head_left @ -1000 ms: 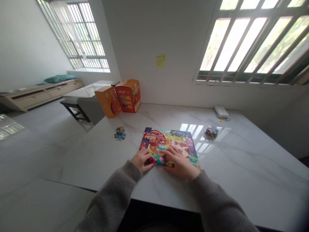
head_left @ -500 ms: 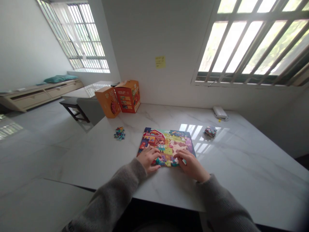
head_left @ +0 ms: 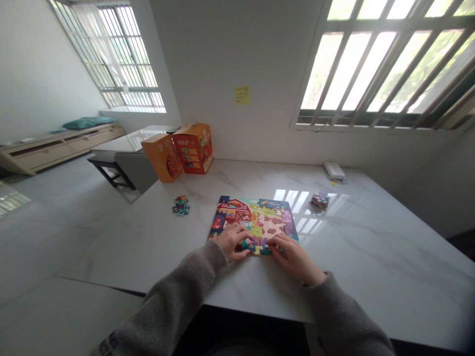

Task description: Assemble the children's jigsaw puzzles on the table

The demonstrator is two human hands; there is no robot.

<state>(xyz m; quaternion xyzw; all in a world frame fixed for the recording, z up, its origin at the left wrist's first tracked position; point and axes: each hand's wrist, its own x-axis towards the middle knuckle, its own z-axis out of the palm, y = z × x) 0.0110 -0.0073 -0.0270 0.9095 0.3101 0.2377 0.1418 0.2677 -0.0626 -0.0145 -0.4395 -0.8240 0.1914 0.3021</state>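
Note:
A colourful farm puzzle (head_left: 272, 225) with a red barn and a spotted cow lies flat on the white marbled table. My left hand (head_left: 233, 242) rests on its lower left part, fingers bent and apart, with the thumb at the front edge. Over the lower right part is my right hand (head_left: 291, 254), its fingers curled and the fingertips touching the puzzle near the front edge. No loose piece shows clearly in either hand. The fingers hide some of the puzzle's bottom row.
A small heap of puzzle pieces (head_left: 180, 205) lies left of the puzzle, and a stack of pieces (head_left: 319, 200) lies to the right. Orange boxes (head_left: 193, 148) stand at the back left. A white power strip (head_left: 334, 171) is by the wall.
Both hands have shifted slightly along the puzzle's front edge, the left one to the right, so their fingertips are closer together. The camera view has turned a little to the right.

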